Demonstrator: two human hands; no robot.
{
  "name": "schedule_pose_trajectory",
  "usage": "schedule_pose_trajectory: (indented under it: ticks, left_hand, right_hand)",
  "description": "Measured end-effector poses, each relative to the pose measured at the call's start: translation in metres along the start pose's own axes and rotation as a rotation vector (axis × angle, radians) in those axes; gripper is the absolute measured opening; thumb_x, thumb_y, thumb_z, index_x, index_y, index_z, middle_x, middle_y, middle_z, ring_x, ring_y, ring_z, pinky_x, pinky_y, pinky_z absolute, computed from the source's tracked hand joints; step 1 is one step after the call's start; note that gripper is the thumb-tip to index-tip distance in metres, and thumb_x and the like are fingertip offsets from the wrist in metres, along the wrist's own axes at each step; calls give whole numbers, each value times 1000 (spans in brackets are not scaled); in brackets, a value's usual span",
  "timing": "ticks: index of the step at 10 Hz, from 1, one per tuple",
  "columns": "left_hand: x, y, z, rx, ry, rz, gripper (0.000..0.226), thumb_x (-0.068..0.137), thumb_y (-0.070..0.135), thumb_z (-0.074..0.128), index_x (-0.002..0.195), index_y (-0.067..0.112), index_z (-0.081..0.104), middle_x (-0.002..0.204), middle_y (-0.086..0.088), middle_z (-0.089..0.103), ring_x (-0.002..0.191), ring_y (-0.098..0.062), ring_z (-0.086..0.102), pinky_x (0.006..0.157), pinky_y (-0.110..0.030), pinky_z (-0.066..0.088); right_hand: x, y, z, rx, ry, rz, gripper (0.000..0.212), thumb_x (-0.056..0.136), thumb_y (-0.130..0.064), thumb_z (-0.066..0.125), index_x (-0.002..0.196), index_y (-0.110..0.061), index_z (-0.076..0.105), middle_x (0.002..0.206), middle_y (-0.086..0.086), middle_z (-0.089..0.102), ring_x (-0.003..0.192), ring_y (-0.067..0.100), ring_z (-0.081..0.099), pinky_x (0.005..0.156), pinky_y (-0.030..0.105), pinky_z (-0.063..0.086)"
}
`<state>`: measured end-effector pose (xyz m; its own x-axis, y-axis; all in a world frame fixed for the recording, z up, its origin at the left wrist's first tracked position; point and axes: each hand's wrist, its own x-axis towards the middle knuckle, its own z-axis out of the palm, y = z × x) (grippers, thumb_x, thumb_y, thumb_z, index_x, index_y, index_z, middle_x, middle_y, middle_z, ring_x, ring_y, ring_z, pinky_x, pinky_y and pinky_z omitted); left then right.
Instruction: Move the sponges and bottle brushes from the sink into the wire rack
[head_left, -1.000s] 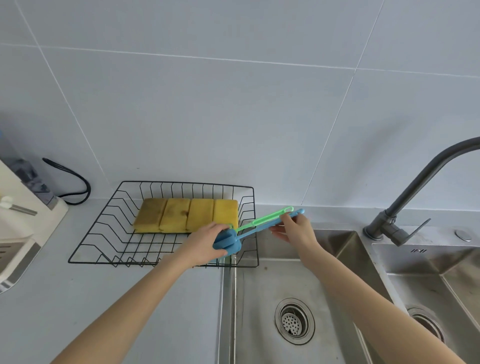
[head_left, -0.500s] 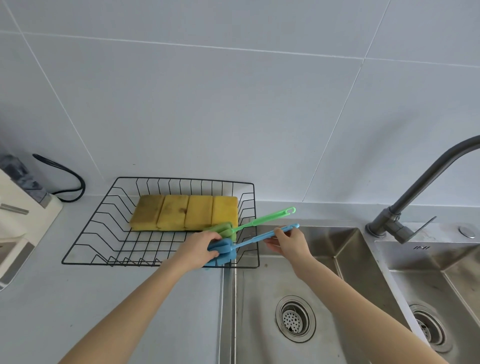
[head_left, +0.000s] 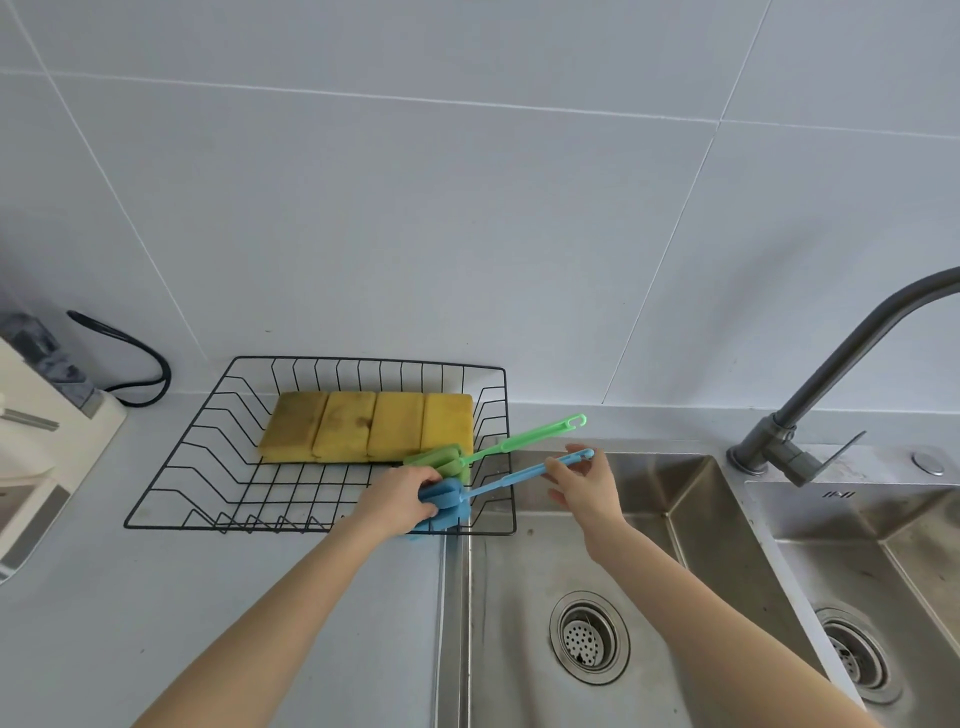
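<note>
While the left hand (head_left: 402, 496) stays out of the sink and grips the foam head of the blue brush (head_left: 467, 496), the right hand (head_left: 584, 480) pinches that brush's thin handle near its far tip, fingers half spread. So both hands are on one tool, head low at the rack's near right corner, handle slanting up and away over the rim toward the basin.

By the look of it this brush is very light: a slim, stiff plastic rod with a soft, squashy foam head (probably wet, so it may drip). The head gives under the left fingers; the rod is the firmer place to hold, and a two-point grip seems sensible for steering a long thing between wires.

Just beyond the left hand lies the green brush (head_left: 498, 447), same build, its head inside the rack (head_left: 171, 496) and its handle poking out past the right rim, hook end in the air. Beyond that, four yellow sponges (head_left: 369, 426) sit side by side on the rack floor, blocky and porous, some stained darker.

Below the right forearm the steel sink (head_left: 691, 525) looks bare, only its strainer showing. Nearly done, I'd judge.
</note>
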<state>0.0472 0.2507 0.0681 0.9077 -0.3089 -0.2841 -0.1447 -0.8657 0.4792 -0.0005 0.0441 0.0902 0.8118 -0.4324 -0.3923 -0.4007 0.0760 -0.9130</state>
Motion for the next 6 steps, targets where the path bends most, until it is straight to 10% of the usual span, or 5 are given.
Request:
schedule_pose_trajectory:
  ticks: [4, 6]
  left_hand:
    - [-14, 13, -10, -137, -20, -16, 39, 91, 29, 46, 127, 13, 50, 130, -6, 57, 118, -21, 52, 100, -32, 41]
    - [-23, 27, -27, -28, 59, -37, 57, 90, 41, 44, 139, 16, 31, 140, -5, 46, 124, -22, 47, 102, -37, 41]
  right_hand:
    - [-6, -16, -20, -359, -73, -57, 61, 91, -26, 54, 143, -16, 24, 138, 10, 45, 104, 20, 51, 83, 28, 42]
    - [-11, -33, -35, -881, -32, -228, 70, 90, -33, 52, 146, -18, 15, 155, 7, 16, 141, 26, 20, 113, 46, 27]
